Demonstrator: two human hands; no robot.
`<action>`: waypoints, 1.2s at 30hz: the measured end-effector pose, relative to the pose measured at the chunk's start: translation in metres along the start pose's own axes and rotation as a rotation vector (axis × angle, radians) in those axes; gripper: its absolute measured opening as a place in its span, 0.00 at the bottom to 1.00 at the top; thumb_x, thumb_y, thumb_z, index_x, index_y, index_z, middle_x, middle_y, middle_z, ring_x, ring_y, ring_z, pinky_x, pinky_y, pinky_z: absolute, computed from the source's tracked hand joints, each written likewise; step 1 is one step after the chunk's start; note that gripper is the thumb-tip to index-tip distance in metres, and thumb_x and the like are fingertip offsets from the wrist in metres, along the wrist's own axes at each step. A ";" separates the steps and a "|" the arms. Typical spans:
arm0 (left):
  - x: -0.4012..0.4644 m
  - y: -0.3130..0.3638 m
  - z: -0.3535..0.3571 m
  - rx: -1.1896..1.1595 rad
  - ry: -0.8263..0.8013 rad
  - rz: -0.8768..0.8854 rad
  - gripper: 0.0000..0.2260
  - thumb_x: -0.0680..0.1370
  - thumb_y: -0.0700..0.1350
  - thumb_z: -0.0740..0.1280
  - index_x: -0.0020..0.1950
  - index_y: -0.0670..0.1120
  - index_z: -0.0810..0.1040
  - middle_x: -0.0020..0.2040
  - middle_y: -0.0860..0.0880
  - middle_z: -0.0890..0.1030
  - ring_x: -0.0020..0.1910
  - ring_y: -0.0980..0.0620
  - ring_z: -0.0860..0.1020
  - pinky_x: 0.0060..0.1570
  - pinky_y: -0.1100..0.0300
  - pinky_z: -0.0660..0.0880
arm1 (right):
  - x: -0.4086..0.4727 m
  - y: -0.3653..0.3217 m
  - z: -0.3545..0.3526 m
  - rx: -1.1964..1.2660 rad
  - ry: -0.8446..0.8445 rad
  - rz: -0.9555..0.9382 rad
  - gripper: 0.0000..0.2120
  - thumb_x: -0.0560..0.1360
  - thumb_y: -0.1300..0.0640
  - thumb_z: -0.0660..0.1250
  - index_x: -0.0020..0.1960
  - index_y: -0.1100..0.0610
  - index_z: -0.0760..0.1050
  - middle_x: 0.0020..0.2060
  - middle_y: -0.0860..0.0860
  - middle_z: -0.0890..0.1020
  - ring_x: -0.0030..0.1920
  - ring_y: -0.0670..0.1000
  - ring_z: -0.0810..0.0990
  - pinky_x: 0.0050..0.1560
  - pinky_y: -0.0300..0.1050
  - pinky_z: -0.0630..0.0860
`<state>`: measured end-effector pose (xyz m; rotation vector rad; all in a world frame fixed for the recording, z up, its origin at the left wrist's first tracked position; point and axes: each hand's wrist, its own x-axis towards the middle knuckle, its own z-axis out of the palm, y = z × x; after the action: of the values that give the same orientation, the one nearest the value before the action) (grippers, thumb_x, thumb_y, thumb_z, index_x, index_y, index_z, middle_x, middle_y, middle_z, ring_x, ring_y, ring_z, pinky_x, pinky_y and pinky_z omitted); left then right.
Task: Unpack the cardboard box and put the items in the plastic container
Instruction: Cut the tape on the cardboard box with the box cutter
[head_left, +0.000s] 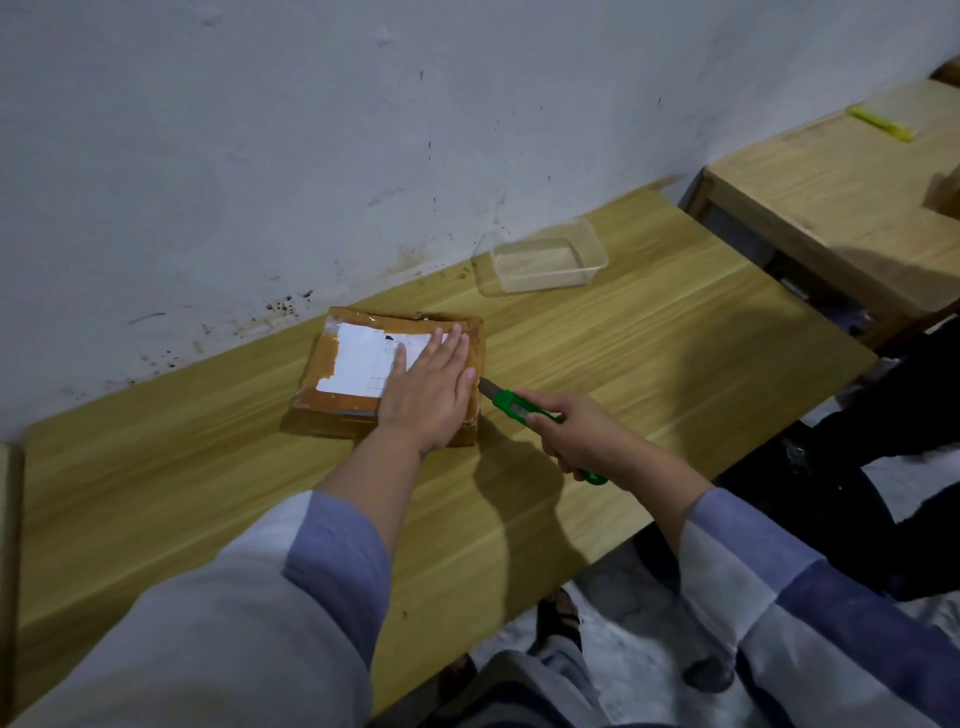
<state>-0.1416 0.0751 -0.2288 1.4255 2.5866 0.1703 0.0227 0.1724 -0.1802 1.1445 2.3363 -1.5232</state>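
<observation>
Your right hand (574, 434) is clenched round the green plastic utility knife (524, 410), its short metal blade pointing toward 10 o'clock and meeting the right edge of the flat brown cardboard box (332, 400). Your left hand (428, 392) lies open and flat, palm down, pressing the lid at the box's 4 o'clock corner; it grips nothing.

The box sits near the middle of the pale wood-grain table (649, 364), wrapped in glossy tape with a white paper label (358, 364) on top. It looks thin and probably light, so it may skate on the smooth tabletop unless you keep your weight on it. The tape is likely slick; the board underneath is stiff but will dent. Once it is cut, take hold at the flap edges, not the taped faces.

At 1 o'clock from the box, well apart, the clear rectangular plastic container (545, 260) stands open and empty: thin-walled, light, easy to nudge.
</observation>
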 end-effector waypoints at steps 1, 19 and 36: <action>0.001 0.001 0.000 0.005 -0.010 -0.002 0.24 0.83 0.53 0.41 0.79 0.48 0.46 0.79 0.53 0.45 0.78 0.55 0.43 0.76 0.47 0.42 | 0.002 0.000 0.006 -0.004 0.045 -0.004 0.19 0.80 0.55 0.58 0.69 0.43 0.68 0.33 0.42 0.71 0.31 0.44 0.69 0.30 0.40 0.69; 0.004 -0.001 0.003 0.015 -0.039 -0.062 0.24 0.83 0.52 0.40 0.79 0.47 0.44 0.79 0.52 0.43 0.78 0.54 0.42 0.75 0.48 0.42 | -0.002 0.002 0.072 0.214 0.324 -0.011 0.20 0.79 0.55 0.59 0.71 0.50 0.67 0.64 0.53 0.77 0.61 0.54 0.77 0.61 0.48 0.75; 0.004 -0.001 0.004 0.002 -0.033 -0.084 0.23 0.83 0.51 0.40 0.79 0.49 0.45 0.79 0.54 0.45 0.78 0.55 0.43 0.75 0.49 0.43 | -0.020 0.006 0.089 0.219 0.369 -0.026 0.21 0.80 0.57 0.59 0.72 0.49 0.64 0.65 0.52 0.77 0.63 0.53 0.76 0.63 0.45 0.72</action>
<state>-0.1433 0.0780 -0.2328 1.3065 2.6146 0.1316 0.0157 0.0896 -0.2179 1.5734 2.4574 -1.7403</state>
